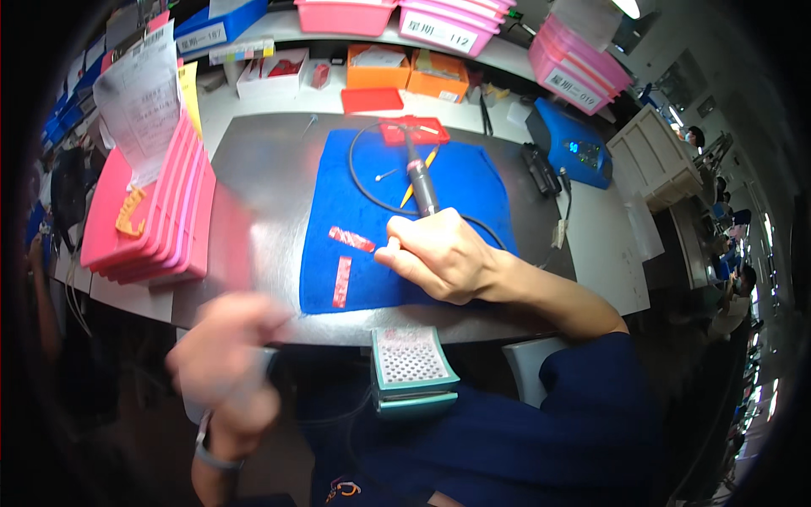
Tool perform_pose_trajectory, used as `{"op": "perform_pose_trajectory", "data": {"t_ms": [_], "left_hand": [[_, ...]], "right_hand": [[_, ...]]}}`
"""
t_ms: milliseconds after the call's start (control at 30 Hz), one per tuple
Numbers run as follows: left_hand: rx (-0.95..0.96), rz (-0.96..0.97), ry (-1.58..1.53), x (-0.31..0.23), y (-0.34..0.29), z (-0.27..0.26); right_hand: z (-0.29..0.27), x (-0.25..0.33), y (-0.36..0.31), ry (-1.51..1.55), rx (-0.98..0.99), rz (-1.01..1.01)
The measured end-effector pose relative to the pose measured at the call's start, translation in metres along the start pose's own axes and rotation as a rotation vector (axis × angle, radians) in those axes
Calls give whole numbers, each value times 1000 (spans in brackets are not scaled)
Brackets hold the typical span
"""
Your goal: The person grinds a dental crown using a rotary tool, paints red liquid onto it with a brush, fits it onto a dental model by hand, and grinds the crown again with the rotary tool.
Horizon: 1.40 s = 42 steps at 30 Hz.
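Navy shirt (507, 414) lies closest. The right grip (443, 258) is nearly closed, thumb against curled fingers; I cannot tell whether it holds the handpiece (420, 179) reaching across the blue mat (391, 291) from behind the knuckles. Just left of the thumb is a red strip (351, 239), with another strip (342, 283) nearer. The left grip (224, 355) is blurred, its closure unclear, near pink trays (173, 224) on the tabletop (262, 152).
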<state>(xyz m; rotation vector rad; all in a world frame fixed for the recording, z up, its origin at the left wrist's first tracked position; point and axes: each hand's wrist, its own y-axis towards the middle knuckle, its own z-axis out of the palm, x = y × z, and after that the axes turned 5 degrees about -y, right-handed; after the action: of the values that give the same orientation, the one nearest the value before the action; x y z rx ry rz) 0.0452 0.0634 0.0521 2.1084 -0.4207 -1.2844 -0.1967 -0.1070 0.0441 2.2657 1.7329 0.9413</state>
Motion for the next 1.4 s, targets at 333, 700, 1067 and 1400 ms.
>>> {"op": "perform_pose_trajectory", "data": {"t_ms": [333,700,1067,1400], "left_hand": [[378,-253,-413,52,27,110],[366,-407,-618,51,19,112],[320,-444,-614,48,16,109],[188,-494,-589,43,15,102]], "right_hand": [[7,-1,-32,-50,60,166],[15,-5,-41,-105,15,75],[26,-5,-37,-223,-97,90],[21,1,-35,-324,-97,53]]}}
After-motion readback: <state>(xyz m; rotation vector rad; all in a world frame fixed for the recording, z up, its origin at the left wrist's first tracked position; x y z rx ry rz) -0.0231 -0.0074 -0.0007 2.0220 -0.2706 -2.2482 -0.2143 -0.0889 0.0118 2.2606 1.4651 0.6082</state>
